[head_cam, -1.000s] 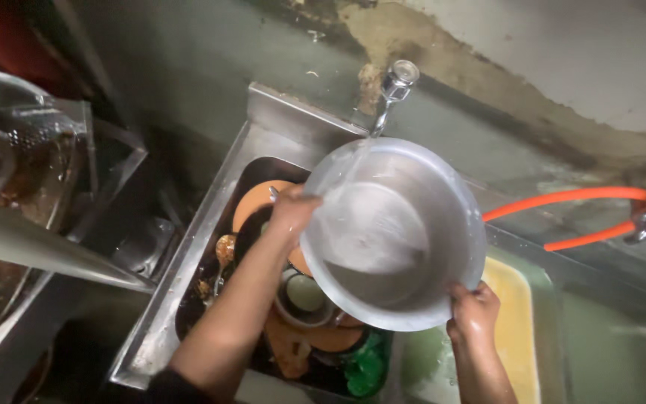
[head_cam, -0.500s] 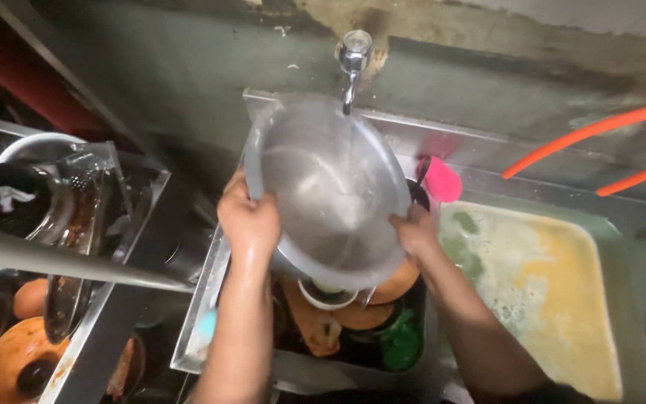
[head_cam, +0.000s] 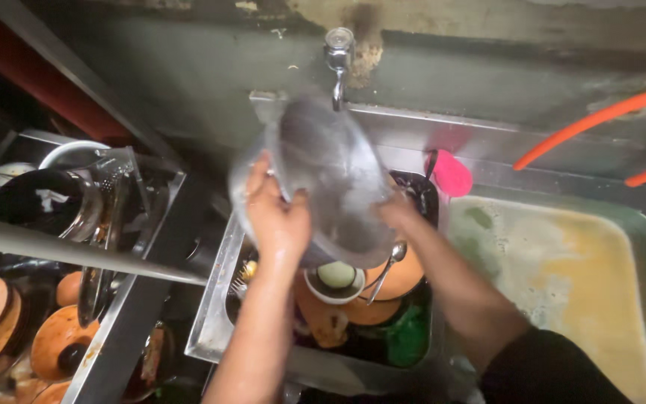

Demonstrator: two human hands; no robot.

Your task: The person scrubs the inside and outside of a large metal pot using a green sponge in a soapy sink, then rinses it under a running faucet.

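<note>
I hold a large round metal bowl [head_cam: 330,172] under the wall tap [head_cam: 337,56], over a steel sink [head_cam: 263,112]. The bowl is blurred by motion and tilted on its side. My left hand [head_cam: 278,217] grips its near left rim. My right hand [head_cam: 395,212] presses against its right side, partly hidden behind the bowl. Below the bowl the sink holds orange plates [head_cam: 405,277], a small white cup [head_cam: 336,278], a spoon [head_cam: 386,265] and a green scrubber [head_cam: 409,337].
A pink sponge [head_cam: 451,173] sits on the sink's back ledge. A second basin [head_cam: 562,277] with murky yellowish water lies to the right, orange hose [head_cam: 600,116] above it. A rack on the left holds a black pot [head_cam: 35,202], metal ware and orange plates [head_cam: 61,340].
The view swung right to left across the frames, bringing the left rack into sight. The bowl has turned from open side facing me to tilted sideways under the tap, both hands still on it.
</note>
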